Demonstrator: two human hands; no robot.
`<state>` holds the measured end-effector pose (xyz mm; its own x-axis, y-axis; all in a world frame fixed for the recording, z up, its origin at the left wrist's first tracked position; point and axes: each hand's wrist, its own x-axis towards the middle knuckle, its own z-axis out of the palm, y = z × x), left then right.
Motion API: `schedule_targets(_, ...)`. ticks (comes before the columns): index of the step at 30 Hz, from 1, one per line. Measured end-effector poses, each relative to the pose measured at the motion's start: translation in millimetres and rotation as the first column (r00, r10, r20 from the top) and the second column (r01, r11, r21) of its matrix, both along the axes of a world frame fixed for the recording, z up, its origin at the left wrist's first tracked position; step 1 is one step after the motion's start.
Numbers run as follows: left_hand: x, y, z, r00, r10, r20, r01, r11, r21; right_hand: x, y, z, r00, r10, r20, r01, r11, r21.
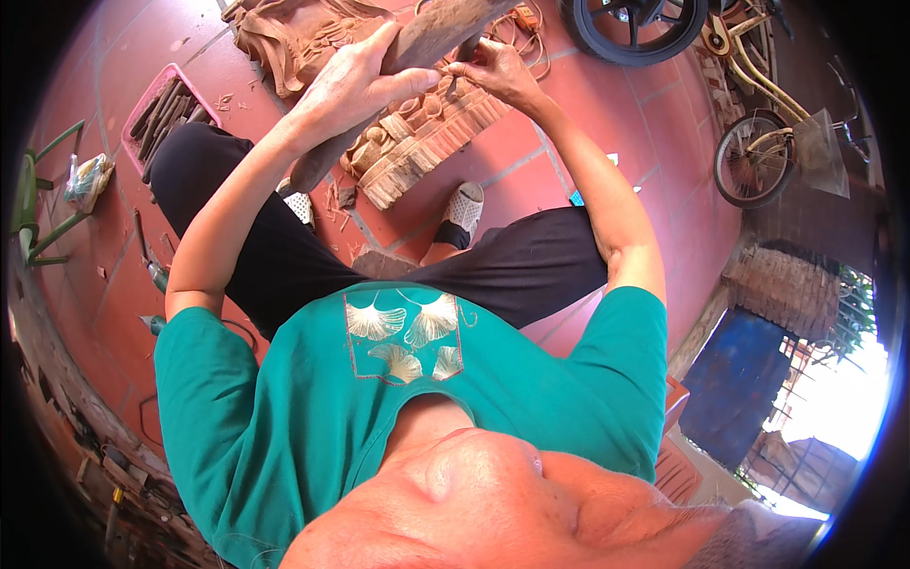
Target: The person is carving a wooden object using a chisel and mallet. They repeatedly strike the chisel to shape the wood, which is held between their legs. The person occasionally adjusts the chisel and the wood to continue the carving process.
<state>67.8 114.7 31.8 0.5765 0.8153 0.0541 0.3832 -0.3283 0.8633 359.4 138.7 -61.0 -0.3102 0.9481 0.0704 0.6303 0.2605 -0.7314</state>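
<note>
My left hand point(355, 90) is closed round a long, thick, dark wooden club point(441, 36), which runs slantwise from the top edge down toward my left knee. My right hand point(498, 74) pinches a slim dark chisel point(470, 47) just right of the club, its tip pointing down at the wood. Below both hands lies a carved wooden block point(417, 142) with rounded relief and a rough, stepped near side. The club hides part of the block and of the chisel.
A second carved wooden piece point(275, 43) lies at the far left. A pink basket point(167, 74) of chisels stands by my left knee. Wood chips and an orange cable point(542, 57) are on the tiled floor. A wheel point(635, 28) and a bicycle point(758, 156) stand right; a green chair point(33, 204) left.
</note>
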Motion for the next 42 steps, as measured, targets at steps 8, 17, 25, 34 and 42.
schedule_targets(8, -2.5, 10.9, -21.5, 0.989, -0.045, -0.143, 0.055, 0.996, 0.069, -18.7, -5.7, 19.8, 0.970, -0.043, 0.238, 0.036, 0.999, 0.034)
schedule_targets(17, -5.8, 5.5, -9.0, 0.999, 0.028, 0.042, -0.033, 0.990, 0.139, -12.3, -3.6, -6.9, 1.000, -0.026, 0.012, 0.026, 0.999, 0.028)
schedule_targets(25, -5.8, 6.8, -17.6, 0.984, -0.010, -0.180, 0.024, 0.997, 0.077, -33.4, -12.8, 23.6, 0.991, 0.061, 0.117, -0.071, 0.994, 0.084)
schedule_targets(34, -6.8, 8.9, -15.5, 0.990, -0.004, -0.138, 0.016, 0.996, 0.087, -29.7, -11.0, 19.2, 0.981, 0.057, 0.186, -0.071, 0.995, 0.066)
schedule_targets(42, -11.9, 17.6, -33.2, 0.991, 0.041, 0.130, -0.024, 0.991, -0.129, -2.7, -3.8, 15.7, 0.965, -0.136, 0.224, 0.136, 0.991, 0.018)
